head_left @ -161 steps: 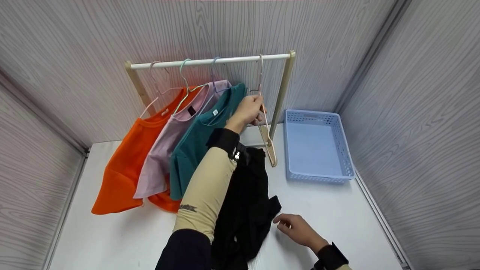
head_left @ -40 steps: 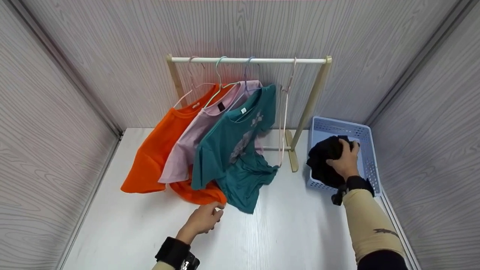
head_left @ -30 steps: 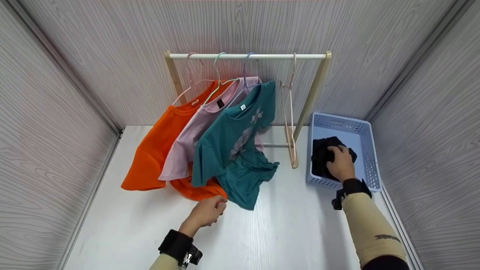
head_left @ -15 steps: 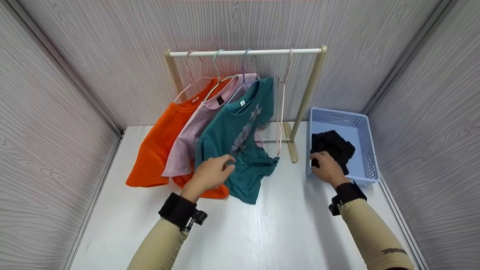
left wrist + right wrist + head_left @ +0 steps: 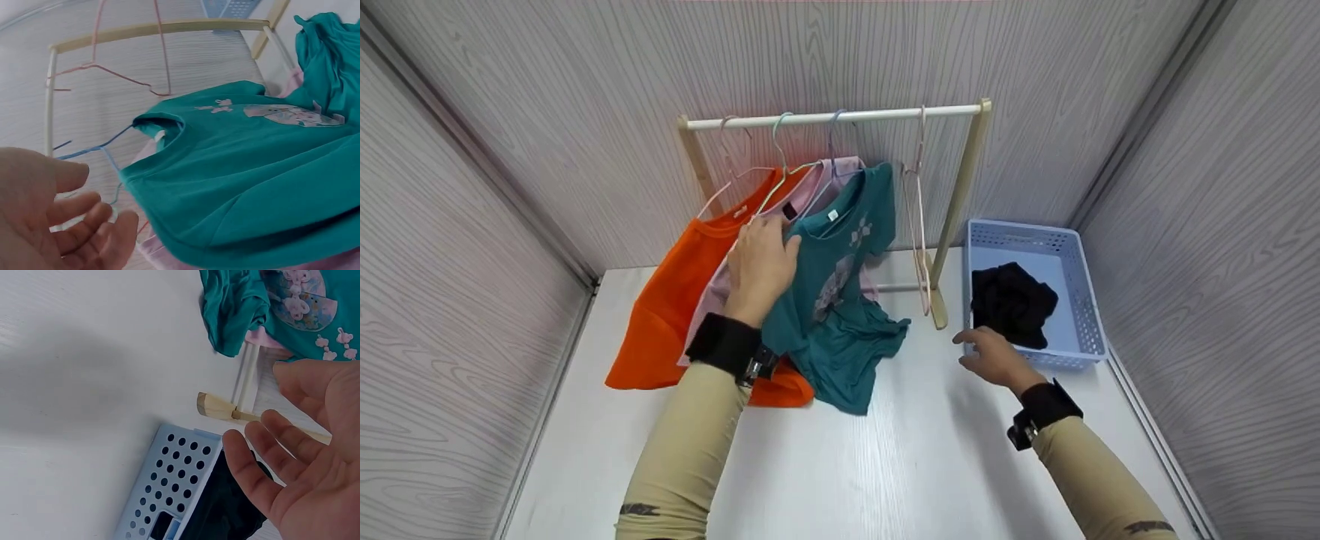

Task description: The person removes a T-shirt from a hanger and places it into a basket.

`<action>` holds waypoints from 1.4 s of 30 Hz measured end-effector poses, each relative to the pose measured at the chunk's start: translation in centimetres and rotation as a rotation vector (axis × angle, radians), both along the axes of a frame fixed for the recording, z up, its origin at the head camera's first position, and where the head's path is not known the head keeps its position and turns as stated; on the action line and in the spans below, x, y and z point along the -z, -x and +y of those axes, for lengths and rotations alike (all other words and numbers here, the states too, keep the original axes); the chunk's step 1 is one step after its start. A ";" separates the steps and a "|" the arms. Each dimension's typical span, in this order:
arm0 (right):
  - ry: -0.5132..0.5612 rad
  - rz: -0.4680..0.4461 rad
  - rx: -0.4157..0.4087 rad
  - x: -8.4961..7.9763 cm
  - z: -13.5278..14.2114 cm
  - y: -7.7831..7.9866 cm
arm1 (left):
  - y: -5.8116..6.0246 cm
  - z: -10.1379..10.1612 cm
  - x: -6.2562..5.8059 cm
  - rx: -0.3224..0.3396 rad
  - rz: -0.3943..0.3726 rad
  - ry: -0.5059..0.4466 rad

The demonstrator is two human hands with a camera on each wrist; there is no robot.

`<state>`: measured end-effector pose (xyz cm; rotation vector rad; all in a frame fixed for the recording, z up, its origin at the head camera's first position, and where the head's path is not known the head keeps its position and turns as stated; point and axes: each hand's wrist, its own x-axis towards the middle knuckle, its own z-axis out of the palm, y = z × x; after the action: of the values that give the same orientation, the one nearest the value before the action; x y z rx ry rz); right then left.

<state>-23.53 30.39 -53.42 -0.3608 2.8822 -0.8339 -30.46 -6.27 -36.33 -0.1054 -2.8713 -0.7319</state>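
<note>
My left hand [image 5: 761,262] is raised in front of the hanging shirts, over the pink shirt [image 5: 712,300] and beside the teal shirt's [image 5: 829,277] shoulder. In the left wrist view its fingers [image 5: 84,230] are loosely bent with nothing in them, close to the blue hanger [image 5: 84,152]. My right hand [image 5: 996,356] hovers at the near left corner of the blue basket [image 5: 1069,352], fingers spread and holding nothing. A bunched black garment [image 5: 1012,304] lies inside that basket. The orange shirt [image 5: 652,322] hangs leftmost.
A white rod [image 5: 877,115] on wooden posts carries the hangers. A bare pink hanger [image 5: 922,225] hangs at its right end, near the wooden foot [image 5: 937,309]. The teal and orange hems rest on the white table [image 5: 840,480]. Grey panel walls surround it.
The black garment went from the table into the basket, where my right hand let it go and drew back toward me. My left hand rose from the orange hem to the shirts' shoulders.
</note>
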 end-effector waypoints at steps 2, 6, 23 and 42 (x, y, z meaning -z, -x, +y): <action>0.019 -0.002 -0.012 0.4 0.0 -0.4 | 0.6 0.3 0.4 -0.030 -0.043 0.034; 0.046 -0.001 -0.027 1.2 0.0 -0.8 | 1.4 0.7 0.8 -0.042 -0.108 0.077; 0.052 -0.107 -0.008 2.6 0.0 -1.9 | 2.4 1.3 1.4 0.046 -0.094 0.131; 0.094 -0.167 -0.002 3.7 0.0 -2.5 | 1.3 -1.4 -0.6 0.001 -0.021 0.128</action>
<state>-20.98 30.34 -57.10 -0.2879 2.6960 -0.9539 -31.71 -7.72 -35.69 -0.1166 -2.9363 -0.5519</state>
